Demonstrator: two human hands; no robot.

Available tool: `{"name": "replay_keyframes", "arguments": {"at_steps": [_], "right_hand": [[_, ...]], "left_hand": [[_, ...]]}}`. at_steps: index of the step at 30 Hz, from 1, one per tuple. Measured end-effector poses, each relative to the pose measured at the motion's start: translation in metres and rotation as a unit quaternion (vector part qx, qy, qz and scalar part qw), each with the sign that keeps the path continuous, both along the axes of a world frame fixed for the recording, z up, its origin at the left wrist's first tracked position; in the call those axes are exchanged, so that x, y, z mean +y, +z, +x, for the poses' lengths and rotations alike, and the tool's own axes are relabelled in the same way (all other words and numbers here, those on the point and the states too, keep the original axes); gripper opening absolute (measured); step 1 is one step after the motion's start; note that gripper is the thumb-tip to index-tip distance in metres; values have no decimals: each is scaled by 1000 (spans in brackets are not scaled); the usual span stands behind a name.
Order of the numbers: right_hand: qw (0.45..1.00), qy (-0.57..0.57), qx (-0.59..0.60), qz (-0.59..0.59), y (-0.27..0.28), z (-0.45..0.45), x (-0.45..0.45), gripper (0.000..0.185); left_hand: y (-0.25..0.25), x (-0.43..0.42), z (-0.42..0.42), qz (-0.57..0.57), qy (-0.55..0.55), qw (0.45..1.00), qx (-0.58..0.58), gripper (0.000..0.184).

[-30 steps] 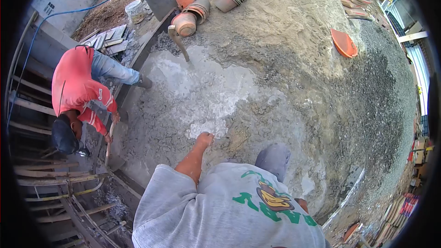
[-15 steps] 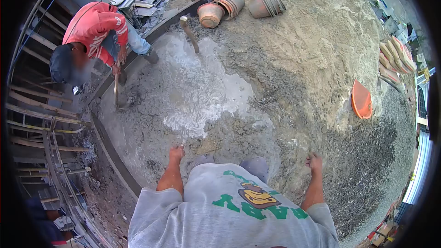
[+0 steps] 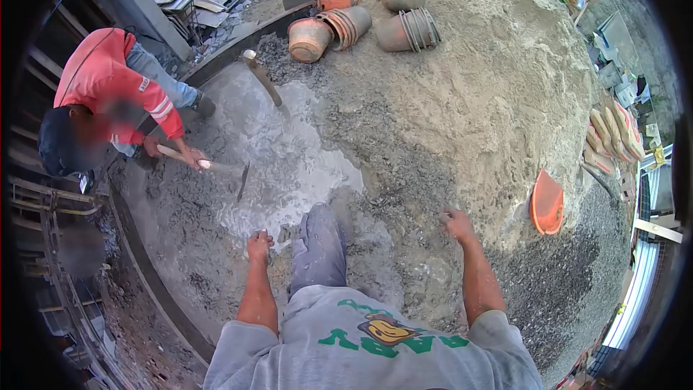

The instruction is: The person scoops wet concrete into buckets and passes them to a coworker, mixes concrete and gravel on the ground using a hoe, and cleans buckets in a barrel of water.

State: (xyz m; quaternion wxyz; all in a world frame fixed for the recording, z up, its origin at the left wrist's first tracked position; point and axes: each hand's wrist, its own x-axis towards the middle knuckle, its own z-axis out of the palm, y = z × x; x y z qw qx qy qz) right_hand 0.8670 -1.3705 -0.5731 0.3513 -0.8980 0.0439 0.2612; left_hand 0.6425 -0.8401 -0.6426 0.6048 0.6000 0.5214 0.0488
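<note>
My left hand [image 3: 260, 245] hangs over the grey wet mortar [image 3: 303, 152], its fingers curled in and no object visible in them. Out to the other side, my right hand [image 3: 456, 224] is held above the mix where it meets the sand, fingers loosely apart and holding nothing. Between the hands, my leg [image 3: 319, 242] is bent forward in dusty trousers. A wooden handle [image 3: 263, 81] stands tilted in the mortar; what it belongs to is buried. A co-worker in a red top [image 3: 101, 72] grips another wooden handle [image 3: 184, 157], whose blade [image 3: 244, 180] is at the mortar.
Stacked buckets [image 3: 310, 37] lie on their sides at the back, beside more buckets [image 3: 408, 30]. An orange scoop-shaped piece [image 3: 547, 202] rests on the sand pile [image 3: 498, 79]. Dark gravel [image 3: 548, 267] spreads at right, and a low kerb [image 3: 148, 267] borders the left.
I have moved forward, with one leg now ahead of me. My right hand has risen and its fingers have loosened. The co-worker's tool has swung toward the middle of the mortar.
</note>
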Motion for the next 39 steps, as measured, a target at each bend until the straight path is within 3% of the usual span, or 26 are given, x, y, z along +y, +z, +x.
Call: {"name": "replay_keyframes", "arguments": {"at_steps": [2, 4, 6, 7, 8, 9, 10, 12, 14, 15, 16, 18, 24, 29, 30, 31, 32, 33, 34, 35, 36, 38, 39], "right_hand": [[994, 81, -47, -60, 0, 50, 15, 41], [996, 49, 0, -74, 10, 88, 13, 43], [984, 8, 40, -172, 17, 108, -23, 45], [976, -27, 57, -209, 5, 110, -64, 40], [932, 240, 2, -273, 1, 113, -114, 33], [813, 490, -53, -311, -2, 122, -158, 25], [896, 343, 57, -276, -12, 126, -195, 18], [958, 22, 207, -198, 6, 149, -186, 13], [911, -285, 267, -128, 60, 194, -106, 16], [913, -300, 276, 2, 77, 220, -77, 13], [930, -303, 197, -67, 119, 236, 4, 17], [942, -272, 196, -15, 110, 278, 38, 20], [960, -153, 234, -12, 41, 438, 132, 29], [969, -5, 248, 25, -21, 652, 314, 29], [975, 31, 221, 17, -42, 699, 369, 36], [978, 148, 145, 4, -126, 759, 404, 47], [956, 283, 45, -66, -159, 807, 463, 54], [950, 305, -44, -59, -166, 839, 531, 56], [940, 335, -6, -70, -124, 866, 603, 60], [952, 284, 109, -13, -145, 895, 652, 46], [933, 359, -12, -23, -195, 918, 695, 55], [935, 339, -95, -37, -217, 941, 767, 60], [942, 332, -22, -49, -227, 951, 789, 62]], "left_hand": [[-50, -8, 30, -17, -18, 1000, 16, 29], [-106, -10, 73, -84, -7, 996, 42, 28], [-145, -12, 128, -47, -120, 985, 115, 29], [-136, -20, 164, -91, -97, 990, 52, 30], [-111, -22, 212, -129, -70, 989, -14, 30], [-74, -22, 259, -144, -70, 987, -34, 32], [-30, -18, 303, -155, -68, 984, -53, 33], [44, 3, 364, -139, -140, 974, -110, 36], [94, 36, 400, -105, -169, 972, -128, 36], [110, 49, 412, -84, -180, 970, -141, 36], [120, 65, 416, -69, -164, 976, -125, 36], [131, 106, 414, -38, -138, 985, -94, 36], [122, 173, 372, 0, 11, 999, 37, 36], [71, 152, 381, -60, 135, 985, 87, 31], [60, 144, 395, -58, 152, 982, 100, 31], [52, 139, 417, -50, 175, 977, 110, 30], [51, 123, 436, -49, 198, 970, 129, 30], [41, 105, 463, -32, 258, 957, 126, 29], [41, 95, 490, -12, 306, 943, 131, 28], [71, 80, 525, -50, 258, 947, 185, 29], [82, 79, 584, -75, 216, 950, 211, 30], [138, 93, 690, -121, -46, 961, 245, 34], [143, 100, 716, -117, -6, 965, 233, 35]]}}
